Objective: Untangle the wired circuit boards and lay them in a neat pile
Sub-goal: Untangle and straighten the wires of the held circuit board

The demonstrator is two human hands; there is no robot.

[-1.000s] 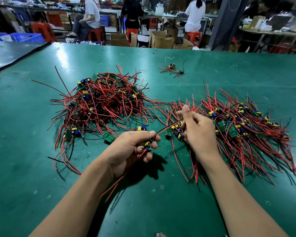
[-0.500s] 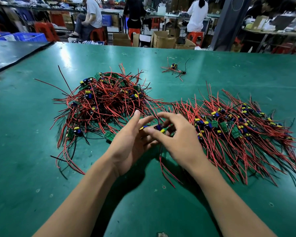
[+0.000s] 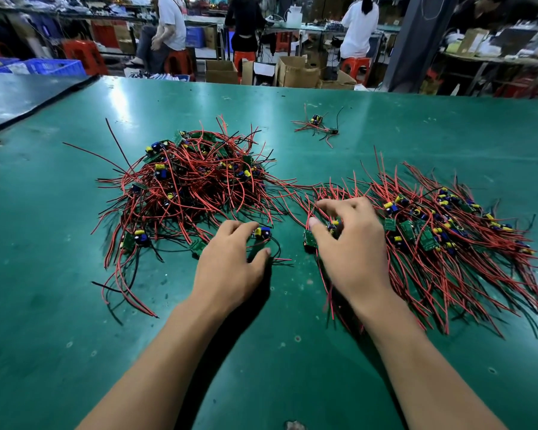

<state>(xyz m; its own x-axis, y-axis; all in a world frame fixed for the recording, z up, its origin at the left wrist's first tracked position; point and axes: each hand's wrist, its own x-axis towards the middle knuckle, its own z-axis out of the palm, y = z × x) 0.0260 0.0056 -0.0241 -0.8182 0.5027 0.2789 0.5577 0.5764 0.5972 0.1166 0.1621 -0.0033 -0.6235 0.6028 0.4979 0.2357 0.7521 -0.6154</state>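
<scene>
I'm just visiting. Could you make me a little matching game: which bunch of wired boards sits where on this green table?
Things: 1 tangled heap; 2 combed-out pile; 3 small stray bundle.
Places: A far middle of the table; B on the right, at the right hand; C on the left, beyond the left hand.
Pairs: 1-C; 2-B; 3-A.

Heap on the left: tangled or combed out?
Tangled. The left heap is a mound, red wires looping and crossing every way; the right pile lies flatter, wires fanned roughly one way.
</scene>
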